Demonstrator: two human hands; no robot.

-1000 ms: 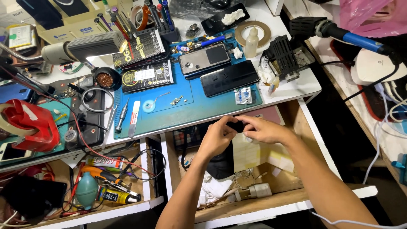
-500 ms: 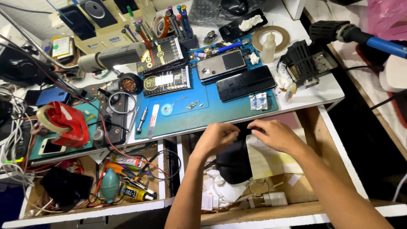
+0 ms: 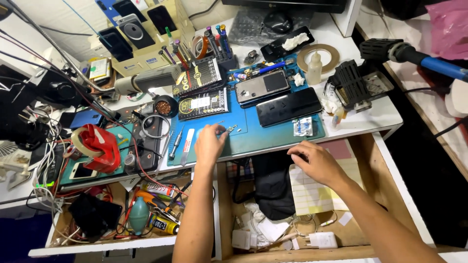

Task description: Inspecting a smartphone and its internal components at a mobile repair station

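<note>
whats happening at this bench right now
A person works at a cluttered phone-repair bench. The left hand reaches onto the blue rubber work mat, fingertips at some small metal parts. The right hand hovers over the open wooden drawer, near a black cloth pouch. A dark phone lies on the mat.

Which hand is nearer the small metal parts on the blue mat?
Left. The left hand has its fingertips right beside the small metal parts; the right hand is off to their right, over the open drawer.
</note>
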